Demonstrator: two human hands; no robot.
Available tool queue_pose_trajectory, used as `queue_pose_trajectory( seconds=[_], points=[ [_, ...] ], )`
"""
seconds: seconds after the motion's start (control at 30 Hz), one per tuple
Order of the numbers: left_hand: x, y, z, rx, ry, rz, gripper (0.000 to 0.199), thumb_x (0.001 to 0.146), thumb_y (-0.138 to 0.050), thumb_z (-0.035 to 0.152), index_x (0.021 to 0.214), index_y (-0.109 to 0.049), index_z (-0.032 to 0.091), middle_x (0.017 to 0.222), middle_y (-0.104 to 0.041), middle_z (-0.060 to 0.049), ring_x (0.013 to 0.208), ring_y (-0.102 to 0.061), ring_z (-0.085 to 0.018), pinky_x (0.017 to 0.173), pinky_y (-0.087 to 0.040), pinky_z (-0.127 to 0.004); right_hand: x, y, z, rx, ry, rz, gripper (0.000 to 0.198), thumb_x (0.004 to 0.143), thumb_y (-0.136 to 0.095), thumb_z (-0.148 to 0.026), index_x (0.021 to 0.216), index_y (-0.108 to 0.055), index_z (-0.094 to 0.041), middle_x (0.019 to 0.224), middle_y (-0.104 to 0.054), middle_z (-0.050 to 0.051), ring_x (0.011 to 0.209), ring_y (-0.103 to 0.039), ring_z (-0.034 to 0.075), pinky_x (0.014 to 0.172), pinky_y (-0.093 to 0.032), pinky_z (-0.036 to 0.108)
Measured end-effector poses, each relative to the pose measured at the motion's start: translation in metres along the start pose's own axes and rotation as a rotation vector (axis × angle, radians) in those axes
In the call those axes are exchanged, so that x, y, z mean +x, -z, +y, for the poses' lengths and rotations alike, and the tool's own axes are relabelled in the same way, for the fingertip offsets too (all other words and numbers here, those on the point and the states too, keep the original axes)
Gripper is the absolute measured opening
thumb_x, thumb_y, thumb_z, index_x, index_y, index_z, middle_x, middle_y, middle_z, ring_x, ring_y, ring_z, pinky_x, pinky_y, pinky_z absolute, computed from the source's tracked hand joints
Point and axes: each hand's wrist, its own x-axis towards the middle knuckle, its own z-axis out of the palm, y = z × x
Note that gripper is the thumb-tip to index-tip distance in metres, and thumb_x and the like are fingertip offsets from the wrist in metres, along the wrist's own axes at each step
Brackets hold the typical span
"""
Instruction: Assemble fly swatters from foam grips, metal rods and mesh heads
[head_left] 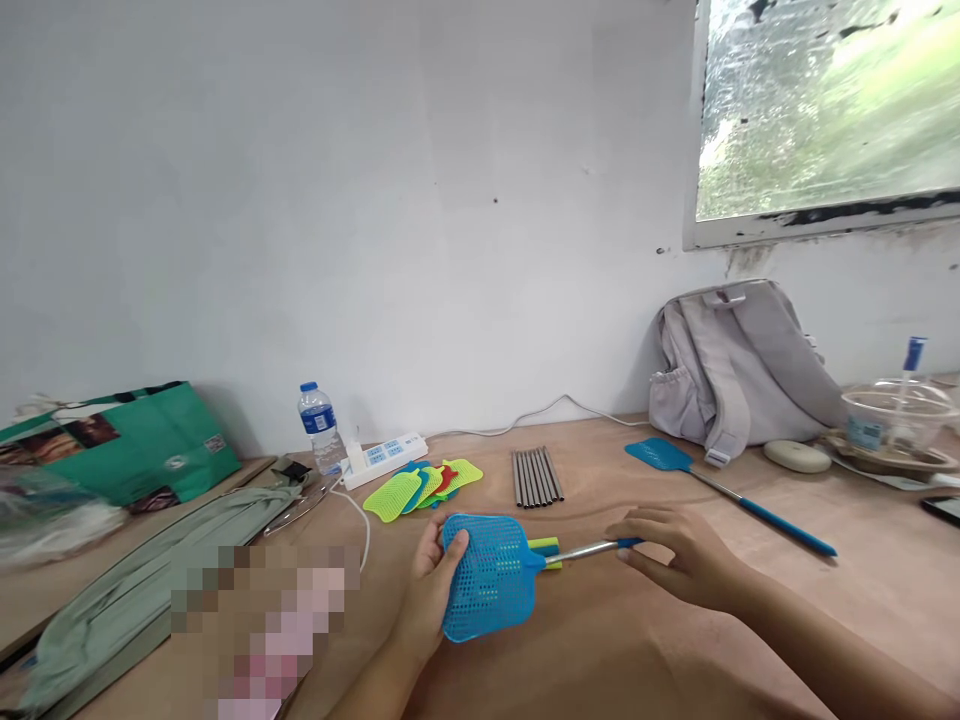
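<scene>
A blue fly swatter (491,590) is held between my two hands above the table. My left hand (429,585) pinches the left edge of its perforated head, thumb on top. A silver rod runs right from the head to a blue grip, and my right hand (679,558) closes its fingers on that end; most of the grip is hidden. Behind the swatter lie yellow and blue tube-like pieces (553,544), partly covered. Farther back are several loose swatter heads (394,495) in yellow-green, blue and red, and a row of several metal rods (537,478).
Another blue swatter (780,523) lies at the right. Behind it are a grey backpack (739,360), a round beige object (796,457) and a plastic cup (896,415). A power strip (390,455), water bottle (321,425) and green bag (161,445) stand left, on the brown-covered table (592,640).
</scene>
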Motion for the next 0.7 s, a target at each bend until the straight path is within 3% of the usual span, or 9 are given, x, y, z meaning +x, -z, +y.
queue_pose_trajectory(
  seconds=[0.17,0.33,0.43,0.57,0.7],
  points=[
    [-0.006,0.004,-0.004,0.167,0.04,0.005,0.057,0.044,-0.082,0.037,0.092,-0.057,0.017,0.082,-0.068,-0.005,0.076,-0.064,-0.024,0.067,-0.052,-0.035,-0.002,-0.002,0.004,-0.076,0.009,-0.004,0.022,0.085,-0.049,-0.03,0.1,-0.064,-0.026,0.083,-0.068,0.006,0.077,-0.061,0.02,0.067,-0.043,0.031],
    [-0.012,0.007,-0.004,0.321,0.013,-0.068,0.038,0.049,-0.08,0.035,0.079,-0.064,0.018,0.08,-0.07,-0.007,0.078,-0.065,-0.026,0.07,-0.052,-0.038,-0.002,-0.001,0.002,-0.017,-0.022,-0.032,0.024,0.084,-0.05,-0.033,0.102,-0.065,-0.027,0.084,-0.07,0.006,0.074,-0.061,0.02,0.064,-0.043,0.031],
    [-0.013,0.011,-0.005,0.409,0.006,-0.065,0.036,0.047,-0.081,0.031,0.078,-0.066,0.02,0.078,-0.07,-0.007,0.077,-0.064,-0.027,0.068,-0.052,-0.036,-0.002,0.0,0.0,-0.003,-0.036,-0.106,0.025,0.085,-0.048,-0.034,0.104,-0.065,-0.028,0.082,-0.07,0.006,0.071,-0.061,0.02,0.062,-0.041,0.03],
    [-0.016,0.014,-0.005,0.405,-0.074,-0.125,0.034,0.047,-0.08,0.027,0.079,-0.068,0.024,0.075,-0.069,-0.004,0.077,-0.063,-0.025,0.065,-0.052,-0.033,-0.002,-0.002,-0.005,0.061,-0.079,-0.135,0.024,0.084,-0.048,-0.038,0.094,-0.068,-0.027,0.076,-0.069,0.006,0.067,-0.059,0.019,0.06,-0.041,0.029],
    [-0.021,0.008,0.002,0.533,-0.202,-0.186,0.024,0.051,-0.078,0.029,0.073,-0.07,0.024,0.071,-0.067,-0.003,0.075,-0.062,-0.024,0.07,-0.051,-0.032,-0.001,-0.004,-0.006,0.053,-0.068,-0.166,0.025,0.085,-0.047,-0.038,0.095,-0.067,-0.027,0.075,-0.069,0.005,0.066,-0.06,0.018,0.059,-0.04,0.028]
  ],
)
